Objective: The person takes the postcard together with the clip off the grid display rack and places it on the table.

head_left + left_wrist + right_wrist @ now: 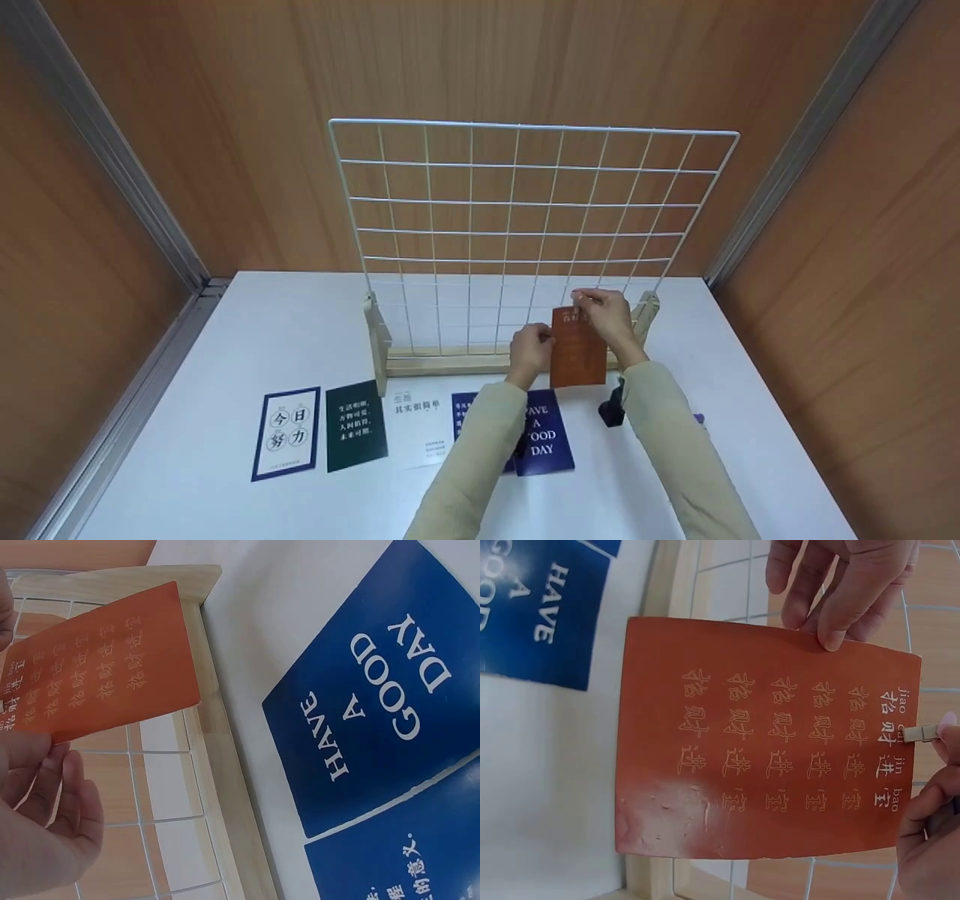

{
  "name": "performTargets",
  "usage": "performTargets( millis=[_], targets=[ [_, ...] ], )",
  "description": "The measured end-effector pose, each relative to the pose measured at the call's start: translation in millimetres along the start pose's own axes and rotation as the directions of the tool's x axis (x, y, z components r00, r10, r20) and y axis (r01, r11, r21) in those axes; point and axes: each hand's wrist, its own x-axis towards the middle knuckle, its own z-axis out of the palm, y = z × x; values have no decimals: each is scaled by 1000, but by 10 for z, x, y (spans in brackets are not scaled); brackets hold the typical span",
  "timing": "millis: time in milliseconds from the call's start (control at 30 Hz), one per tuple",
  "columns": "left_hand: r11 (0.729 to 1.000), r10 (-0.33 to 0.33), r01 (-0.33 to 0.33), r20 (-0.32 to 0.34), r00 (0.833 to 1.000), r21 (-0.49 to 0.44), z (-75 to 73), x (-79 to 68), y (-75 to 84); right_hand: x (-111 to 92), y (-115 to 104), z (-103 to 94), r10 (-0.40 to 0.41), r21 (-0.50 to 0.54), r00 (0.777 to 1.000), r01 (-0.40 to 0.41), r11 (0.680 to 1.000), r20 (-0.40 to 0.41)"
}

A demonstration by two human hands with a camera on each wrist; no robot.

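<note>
An orange-red card (577, 356) with rows of Chinese characters is held upright against the lower right of a white wire grid (512, 202). My left hand (531, 349) pinches the card's left edge between thumb and fingers, as the left wrist view also shows of that hand (52, 817). At the card's top edge, my right hand (606, 315) pinches a small wooden clothespin (921, 733), whose tip lies over the printed characters. Whether the clothespin also grips a grid wire cannot be seen.
Wooden feet (377, 337) and a wooden base bar (442, 365) carry the grid. In front lie a white card with blue border (285, 433), a dark green card (356, 426), a white card (420, 427) and blue cards (546, 435). A black object (613, 409) lies near the right sleeve.
</note>
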Motion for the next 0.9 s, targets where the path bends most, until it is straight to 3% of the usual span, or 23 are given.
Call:
performTargets(
  millis=[267,467,667,900],
  targets=[
    [999,3,-3,1,1000,42,-16,-29,-38,-4,-6,7,8,12,999,-7,1000,-43],
    [999,-27,27,52,998,19,0,-89,-61,-6,-30,-41,-29,2,999,29,1000,-27],
    [997,-53,59,98,994,-57,60,-154,-86,-22,4,-128,-55,-12,998,55,998,8],
    [972,-107,134,148,983,-190,143,-257,-166,-47,134,-271,-40,-10,998,41,999,49]
  ],
)
